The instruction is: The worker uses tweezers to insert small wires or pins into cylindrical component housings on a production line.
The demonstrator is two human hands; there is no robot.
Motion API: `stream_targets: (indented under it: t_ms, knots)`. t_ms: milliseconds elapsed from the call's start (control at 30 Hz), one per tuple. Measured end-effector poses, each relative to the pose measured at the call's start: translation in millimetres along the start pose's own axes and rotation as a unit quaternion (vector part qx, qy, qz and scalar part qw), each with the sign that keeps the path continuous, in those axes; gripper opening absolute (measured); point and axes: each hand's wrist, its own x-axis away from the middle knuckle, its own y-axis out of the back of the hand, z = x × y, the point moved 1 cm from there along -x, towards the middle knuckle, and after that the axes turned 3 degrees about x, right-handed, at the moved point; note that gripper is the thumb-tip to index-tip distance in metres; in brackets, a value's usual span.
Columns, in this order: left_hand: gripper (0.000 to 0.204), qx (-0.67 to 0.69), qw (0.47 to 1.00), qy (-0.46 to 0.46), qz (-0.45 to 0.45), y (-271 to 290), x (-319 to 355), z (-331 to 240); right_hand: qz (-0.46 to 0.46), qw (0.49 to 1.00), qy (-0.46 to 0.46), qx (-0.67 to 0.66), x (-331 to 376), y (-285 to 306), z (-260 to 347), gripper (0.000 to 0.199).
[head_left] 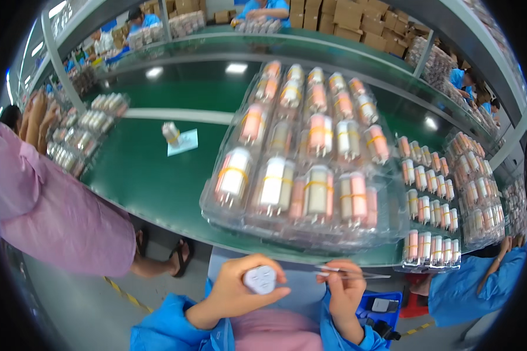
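Left hand (240, 291) holding the white three-lobed piece (260, 280) between thumb and curled fingers, one face up, in front of the torso and just off the near edge of the green bench (152, 181). Right hand (344, 292) pinching a thin metal tool (376, 275), lying roughly sideways; tool and piece apart. Ahead on the bench: clear plastic tray (357, 235) with rows of pink, white and grey cylinder bundles (318, 190), yellow bands around them; blurred. One loose bundle (170, 133) further left, at the edge of a pale blue card (184, 142). More filled trays (430, 212) on the right. Blue bin (394, 297) below bench level, beside the right forearm. Co-worker in pink (64, 216) at left, blue-sleeved one (480, 286) at right.
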Motion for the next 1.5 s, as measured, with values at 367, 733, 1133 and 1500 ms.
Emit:
stream_targets:
  t_ms: [367,733,1133,1500]
  knots:
    - [0.019,-0.012,1.000,-0.004,0.002,-21,8,28,0.121,0.986,0.094,0.065,-9,-33,50,0.019]
    - [0.027,0.049,0.994,0.018,0.100,-12,12,45,0.298,0.942,0.103,0.116,-34,-46,46,0.018]
    - [0.024,0.088,0.982,0.047,0.159,-15,11,48,0.301,0.948,0.072,0.079,-35,-42,42,0.016]
    - [0.024,0.121,0.983,0.024,0.135,-18,11,47,0.278,0.957,0.038,0.073,-31,-42,40,0.014]
